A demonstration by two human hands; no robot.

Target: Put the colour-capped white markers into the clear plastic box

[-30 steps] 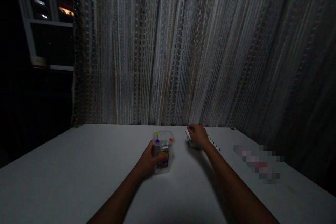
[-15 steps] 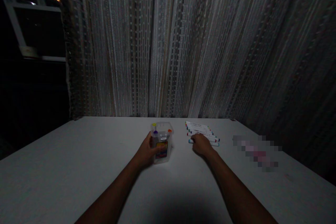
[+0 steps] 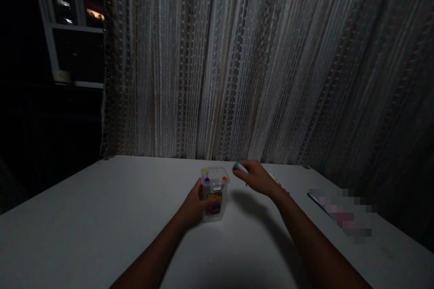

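Note:
My left hand (image 3: pixel 195 203) is wrapped round the left side of a clear plastic container (image 3: pixel 220 212), which stands upright on the white table and carries a colourful label. Inside it stand a few markers with yellow, purple and orange ends (image 3: pixel 207 180). Up off the table, just right of the container's rim, my right hand (image 3: pixel 254 177) grips a white marker with a blue cap (image 3: pixel 241 168), its capped end pointing left. Behind that hand lies a row of white markers (image 3: pixel 276 179), mostly hidden by the hand and wrist.
The white table (image 3: pixel 135 207) reaches back to a hanging patterned curtain (image 3: pixel 217 63). On the right lies a flat, dark-edged item (image 3: pixel 320 204), mostly pixelated. A dark window (image 3: pixel 77 54) is at the far left.
My right hand has lifted the blue-capped marker from the near end of the row and moved it up and left towards the container. My left hand still holds the container.

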